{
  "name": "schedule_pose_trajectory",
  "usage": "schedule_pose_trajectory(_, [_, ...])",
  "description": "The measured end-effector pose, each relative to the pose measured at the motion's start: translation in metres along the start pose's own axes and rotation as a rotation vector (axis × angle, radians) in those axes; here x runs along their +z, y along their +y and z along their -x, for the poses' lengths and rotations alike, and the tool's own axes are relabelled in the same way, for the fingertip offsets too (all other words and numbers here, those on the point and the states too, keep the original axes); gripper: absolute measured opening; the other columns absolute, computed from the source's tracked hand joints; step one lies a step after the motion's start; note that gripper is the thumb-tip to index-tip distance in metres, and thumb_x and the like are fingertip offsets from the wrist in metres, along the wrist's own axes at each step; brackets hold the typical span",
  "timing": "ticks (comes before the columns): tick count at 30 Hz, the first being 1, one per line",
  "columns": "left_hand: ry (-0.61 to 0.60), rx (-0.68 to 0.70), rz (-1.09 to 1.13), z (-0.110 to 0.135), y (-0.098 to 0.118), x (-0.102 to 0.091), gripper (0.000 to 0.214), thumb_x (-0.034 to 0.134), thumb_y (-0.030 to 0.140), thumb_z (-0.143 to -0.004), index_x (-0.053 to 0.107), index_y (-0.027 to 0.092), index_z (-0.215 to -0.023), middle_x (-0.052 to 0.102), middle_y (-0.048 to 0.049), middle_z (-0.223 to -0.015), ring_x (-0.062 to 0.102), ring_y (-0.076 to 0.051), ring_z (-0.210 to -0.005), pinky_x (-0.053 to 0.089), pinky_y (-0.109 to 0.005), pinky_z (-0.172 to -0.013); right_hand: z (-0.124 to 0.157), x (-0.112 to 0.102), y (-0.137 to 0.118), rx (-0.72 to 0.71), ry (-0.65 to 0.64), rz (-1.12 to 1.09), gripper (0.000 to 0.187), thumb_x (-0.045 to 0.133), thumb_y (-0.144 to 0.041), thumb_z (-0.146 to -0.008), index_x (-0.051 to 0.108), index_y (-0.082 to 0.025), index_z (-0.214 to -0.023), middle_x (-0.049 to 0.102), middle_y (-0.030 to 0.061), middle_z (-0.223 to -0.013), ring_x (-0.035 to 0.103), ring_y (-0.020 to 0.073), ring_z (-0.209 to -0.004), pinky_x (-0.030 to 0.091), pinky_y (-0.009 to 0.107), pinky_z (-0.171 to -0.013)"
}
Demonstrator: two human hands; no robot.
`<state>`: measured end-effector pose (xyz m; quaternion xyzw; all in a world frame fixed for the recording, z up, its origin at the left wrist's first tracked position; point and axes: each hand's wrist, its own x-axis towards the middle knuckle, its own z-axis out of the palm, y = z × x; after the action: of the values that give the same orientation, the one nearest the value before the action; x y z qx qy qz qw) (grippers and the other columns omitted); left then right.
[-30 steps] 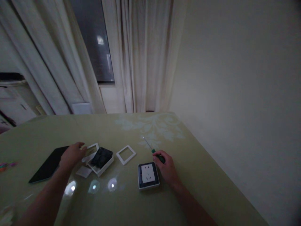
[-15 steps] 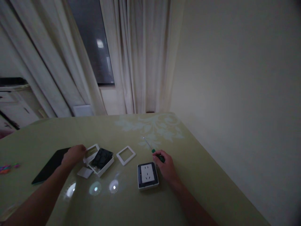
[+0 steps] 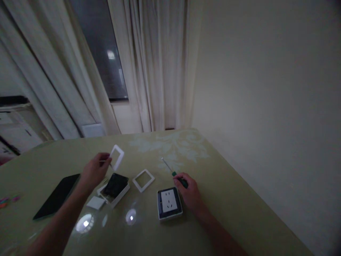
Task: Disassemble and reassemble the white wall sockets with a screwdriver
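My left hand (image 3: 97, 168) is closed on the edge of a white socket cover frame (image 3: 120, 159), raised and tilted above the table. Below it sits a white back box (image 3: 119, 196) with a dark socket insert (image 3: 115, 185) leaning in it; a small white plate (image 3: 96, 202) lies beside this box. A second white frame (image 3: 149, 180) rests flat in the middle. My right hand (image 3: 189, 188) is wrapped round the green handle of a screwdriver (image 3: 170, 169), its tip pointing away to the left. Next to that hand stands a wall socket (image 3: 169, 201) in its box, its dark surround exposed.
A dark flat tablet-like object (image 3: 57, 195) lies on the left of the glossy table (image 3: 223, 213), with small colourful items (image 3: 9, 201) farther left. Curtains (image 3: 160, 71) hang beyond the far edge. A wall (image 3: 266, 106) runs along the right side.
My left hand has lifted the white frame from beside the back box, moving up and to the right with it. My right hand keeps the screwdriver in nearly the same place.
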<state>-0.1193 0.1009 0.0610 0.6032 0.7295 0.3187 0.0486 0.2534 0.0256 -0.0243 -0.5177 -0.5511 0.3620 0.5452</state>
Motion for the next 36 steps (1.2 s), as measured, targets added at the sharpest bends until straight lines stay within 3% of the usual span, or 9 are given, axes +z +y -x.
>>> schedule_pose_trajectory(4, [-0.062, 0.177, 0.245, 0.073, 0.067, 0.045, 0.041, 0.06, 0.057, -0.098, 0.074, 0.021, -0.113, 0.084, -0.0053, -0.098, 0.082, -0.024, -0.087, 0.065, -0.033, -0.079, 0.007, 0.0, -0.007, 0.0, -0.042, -0.074, 0.058, 0.05, -0.07, -0.101, 0.078, -0.019, -0.095, 0.073, 0.0085, -0.088, 0.071, 0.0247, -0.08, 0.058, 0.033, -0.067])
schedule_pose_trajectory(6, [-0.082, 0.231, 0.334, 0.111, 0.091, 0.066, 0.039, 0.061, 0.058, -0.097, 0.074, 0.022, -0.107, 0.083, -0.0053, -0.095, 0.081, -0.024, -0.083, 0.065, -0.034, -0.077, 0.01, -0.002, -0.011, -0.005, -0.054, -0.082, 0.06, 0.05, -0.072, -0.101, 0.077, -0.019, -0.094, 0.071, 0.0072, -0.087, 0.07, 0.023, -0.078, 0.058, 0.032, -0.067])
schedule_pose_trajectory(11, [-0.122, 0.251, 0.488, 0.163, 0.103, 0.09, 0.033, 0.065, 0.055, -0.098, 0.074, 0.026, -0.112, 0.079, -0.0041, -0.089, 0.077, -0.025, -0.078, 0.064, -0.037, -0.072, 0.011, -0.007, -0.016, 0.027, -0.037, -0.036, 0.037, 0.078, -0.056, -0.088, 0.076, -0.019, -0.089, 0.069, 0.0026, -0.082, 0.066, 0.0216, -0.079, 0.055, 0.03, -0.072])
schedule_pose_trajectory(13, [-0.201, 0.246, 0.55, 0.167, 0.094, 0.091, 0.038, 0.068, 0.051, -0.098, 0.07, 0.029, -0.129, 0.077, -0.0017, -0.087, 0.075, -0.024, -0.076, 0.063, -0.036, -0.07, 0.009, -0.009, -0.017, 0.064, -0.038, -0.032, 0.033, 0.079, -0.052, -0.086, 0.076, -0.019, -0.089, 0.071, 0.0026, -0.082, 0.067, 0.0219, -0.078, 0.055, 0.029, -0.07])
schedule_pose_trajectory(16, [-0.399, 0.282, 0.632, 0.166, 0.08, 0.09, 0.07, 0.076, 0.044, -0.092, 0.05, 0.032, -0.156, 0.074, 0.0027, -0.083, 0.072, -0.021, -0.073, 0.063, -0.034, -0.071, 0.009, -0.011, -0.017, 0.121, -0.066, -0.022, 0.029, 0.082, -0.048, -0.085, 0.077, -0.02, -0.094, 0.074, 0.003, -0.084, 0.069, 0.0227, -0.078, 0.057, 0.03, -0.069])
schedule_pose_trajectory(20, [-0.602, 0.298, 0.578, 0.164, 0.069, 0.092, 0.092, 0.089, 0.03, -0.073, 0.051, 0.037, -0.157, 0.076, 0.0019, -0.086, 0.071, -0.023, -0.072, 0.062, -0.033, -0.066, 0.013, -0.013, -0.018, 0.158, -0.118, 0.03, 0.026, 0.086, -0.039, -0.08, 0.079, -0.022, -0.098, 0.077, 0.0028, -0.092, 0.071, 0.024, -0.084, 0.057, 0.032, -0.076])
schedule_pose_trajectory(26, [-0.515, 0.35, 0.475, 0.167, 0.061, 0.098, 0.087, 0.093, 0.029, -0.065, 0.064, 0.04, -0.146, 0.082, -0.0061, -0.114, 0.074, -0.028, -0.08, 0.067, -0.039, -0.067, 0.015, -0.014, -0.02, 0.046, -0.15, 0.197, 0.018, 0.085, -0.034, -0.084, 0.08, -0.025, -0.098, 0.075, 0.0035, -0.099, 0.07, 0.0235, -0.094, 0.053, 0.033, -0.089])
schedule_pose_trajectory(32, [-0.533, 0.41, 0.444, 0.161, 0.052, 0.091, 0.088, 0.092, 0.032, -0.071, 0.061, 0.042, -0.153, 0.068, -0.0113, -0.143, 0.068, -0.04, -0.131, 0.062, -0.055, -0.109, 0.012, -0.016, -0.014, 0.025, -0.147, 0.269, 0.01, 0.08, -0.033, -0.09, 0.081, -0.026, -0.097, 0.073, 0.0054, -0.102, 0.07, 0.0244, -0.097, 0.054, 0.036, -0.091])
schedule_pose_trajectory(36, [-0.639, 0.403, 0.47, 0.16, 0.045, 0.091, 0.087, 0.094, 0.031, -0.071, 0.061, 0.043, -0.151, 0.063, -0.0119, -0.152, 0.063, -0.043, -0.139, 0.056, -0.064, -0.116, 0.012, -0.016, -0.012, 0.04, -0.191, 0.305, 0.004, 0.079, -0.029, -0.089, 0.08, -0.026, -0.092, 0.072, 0.0048, -0.101, 0.07, 0.0242, -0.097, 0.054, 0.036, -0.091])
